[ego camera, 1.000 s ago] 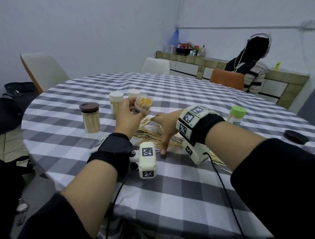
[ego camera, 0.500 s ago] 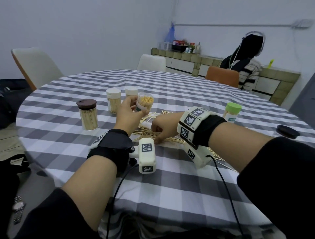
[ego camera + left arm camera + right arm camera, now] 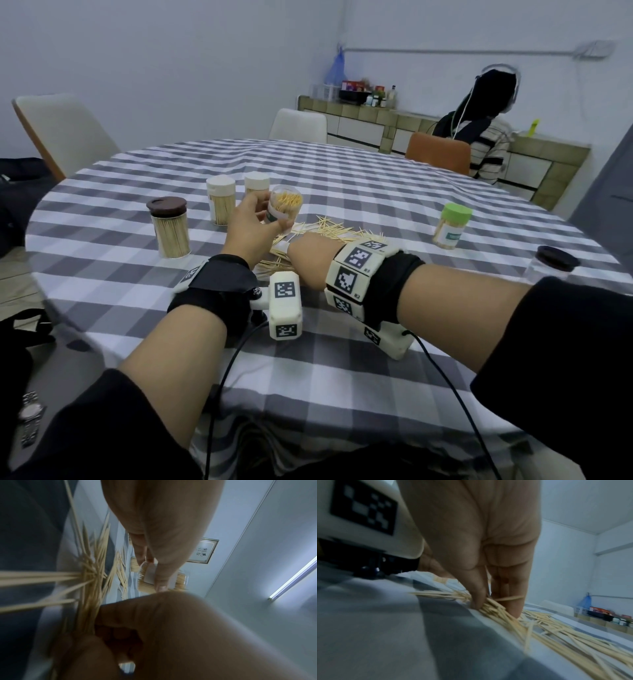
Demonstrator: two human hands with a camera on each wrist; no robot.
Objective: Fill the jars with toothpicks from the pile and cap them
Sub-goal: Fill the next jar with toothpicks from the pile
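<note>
My right hand is down on the table closest to me, thumb and fingertips pinched round a small bunch out of the toothpick pile; trick here, I reckon, is to square the sticks up parallel before lifting, since anything crossways will jam at the mouth; take a modest bunch, not a fistful. Just beyond, my left hand is curled round the open jar, held off the table and tipped toward me so the mouth faces the pile; it looks mostly packed already, pale tips showing through clear plastic with a white-and-green label, so I'd guess only a few more fit. Further out, the brown-lidded jar and two cream-capped jars stand full on the left; the green-capped jar stands well off right; a dark-lidded jar at the right edge looks empty, can't be sure.
</note>
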